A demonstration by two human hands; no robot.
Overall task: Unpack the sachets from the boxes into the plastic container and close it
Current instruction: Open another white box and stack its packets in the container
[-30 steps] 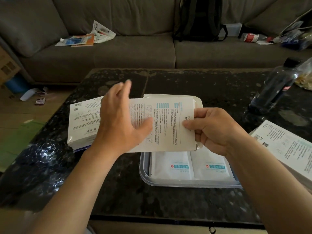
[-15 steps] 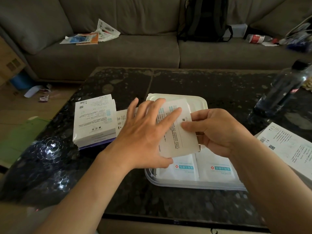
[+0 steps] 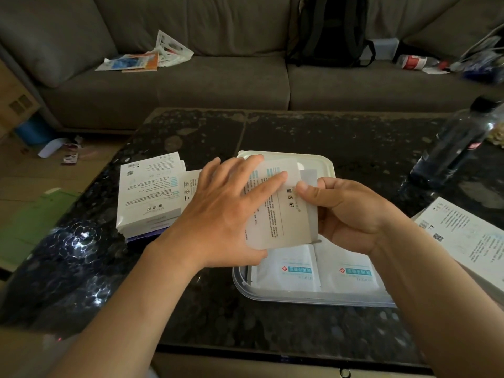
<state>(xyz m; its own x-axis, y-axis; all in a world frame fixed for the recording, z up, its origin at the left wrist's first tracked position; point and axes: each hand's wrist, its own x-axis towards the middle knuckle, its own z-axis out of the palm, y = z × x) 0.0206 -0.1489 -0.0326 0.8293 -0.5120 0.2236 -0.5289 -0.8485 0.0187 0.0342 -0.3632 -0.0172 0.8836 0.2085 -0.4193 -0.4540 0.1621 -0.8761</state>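
Hands front and centre in the head view: the left hand (image 3: pixel 226 214) lies flat across the printed face of a white carton (image 3: pixel 283 214), fingers straight and spread, pressing on it, thumb along its lower edge. The right hand (image 3: pixel 351 214) grips the same carton from the right, thumb pinching the top face near its edge, the other fingers curled behind. Carton tilted, held just above the plastic container (image 3: pixel 300 299), which sits on the dark speckled desk (image 3: pixel 341 135) close to the person. Inside the container two white sachets (image 3: pixel 289 268) lie flat side by side, each with a teal label and a small red cross, their far ends hidden under the carton. Container not closed: a pale lid (image 3: pixel 324 162) lies just beyond it, partly behind the hands. To the left, a stack of boxes (image 3: pixel 150 192) rests on the desk beside the left hand. At the right edge lies a printed white item (image 3: pixel 469 238), box or sheet, cannot tell which, with a dark bottle (image 3: pixel 458 148) further back. Behind the desk, a grey sofa (image 3: pixel 218 83) carries a black backpack (image 3: pixel 330 28) and scattered papers (image 3: pixel 144 58)
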